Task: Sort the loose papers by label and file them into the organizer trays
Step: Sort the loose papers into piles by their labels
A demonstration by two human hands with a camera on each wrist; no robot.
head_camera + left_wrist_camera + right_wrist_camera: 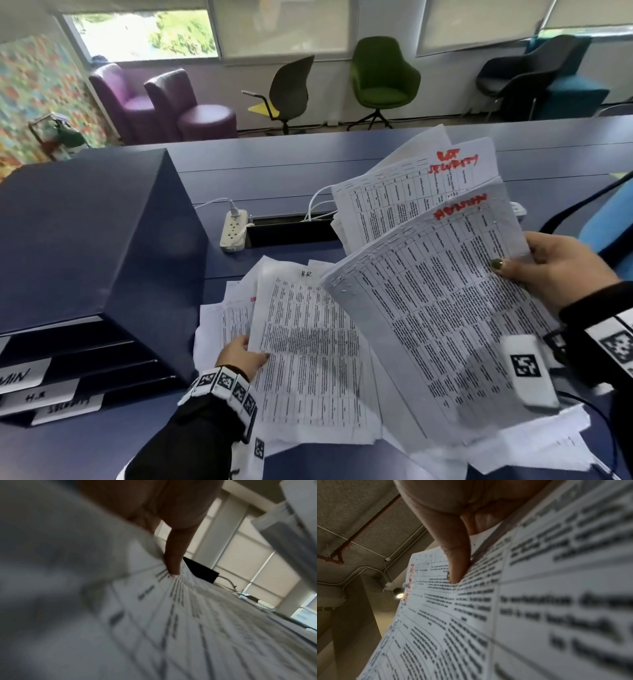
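Note:
My right hand [548, 270] grips a fanned bunch of printed sheets lifted off the desk. Its front sheet is the ADMIN paper [445, 325], marked in red at the top; behind it stands a sheet with a red security label [411, 192]. In the right wrist view my thumb [455, 561] presses on the ADMIN paper [471, 615]. My left hand [241, 356] pinches the left edge of the H.R. paper [308, 342], which lies on the loose pile; its thumb [175, 555] lies on the H.R. paper [188, 628]. The dark blue organizer [89, 246] stands at the left with labelled trays.
The tray labels [41, 394] read ADMIN, H.R. and security, top to bottom. A white power strip [233, 231] with cables lies behind the pile beside a black cable slot [291, 229]. A white tagged device [527, 373] hangs by my right wrist. Chairs stand beyond the blue desk [274, 164].

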